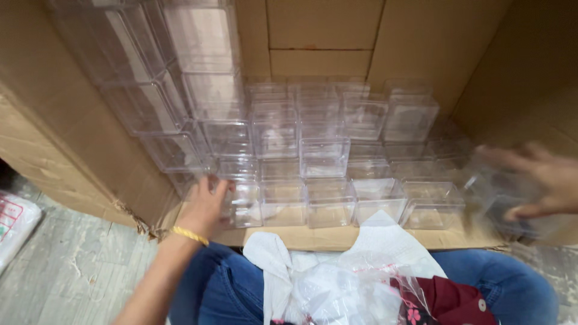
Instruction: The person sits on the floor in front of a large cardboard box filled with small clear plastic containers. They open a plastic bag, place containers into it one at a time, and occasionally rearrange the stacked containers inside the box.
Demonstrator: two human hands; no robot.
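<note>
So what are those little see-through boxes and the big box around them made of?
The little boxes look like hard clear plastic, glossy: you see straight through them and their edges catch the light. The big box looks like brown cardboard, matte, with a torn ragged edge near the left hand. The right hand is blurred.

A large cardboard box (373, 36) lies open on its side, and rows of clear plastic boxes (325, 157) are stacked inside it. The left hand (205, 207) (it has a yellow bangle (189, 235) on the wrist) touches one clear box at the front left of the rows. The right hand (536, 180) is blurred and grips a clear container (503, 201) at the right side. White and clear plastic bags (337, 283) lie on the lap, over blue jeans (220, 289).
</note>
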